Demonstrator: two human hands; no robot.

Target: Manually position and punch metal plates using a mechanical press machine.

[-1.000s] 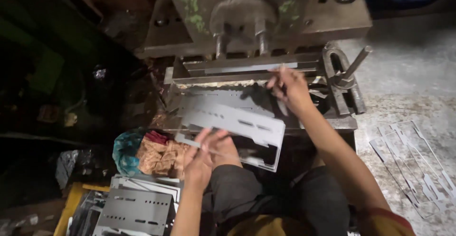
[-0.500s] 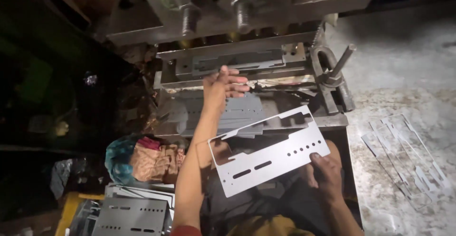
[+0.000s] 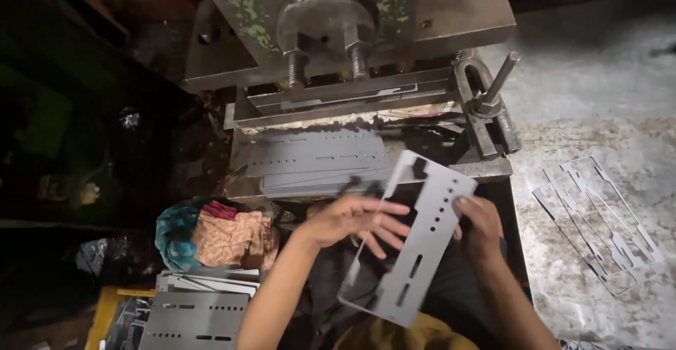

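Punched steel plate (image 3: 415,244) sits tilted over our lap before the press (image 3: 338,75); our right hand (image 3: 481,227) pinches its edge, our left hand (image 3: 355,217) spreads behind, so stacking needs a steady turn

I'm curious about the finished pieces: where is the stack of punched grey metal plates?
In the head view, the stack of punched grey metal plates sits at lower left, just below the bundle of coloured cloth, beside the person's left forearm.
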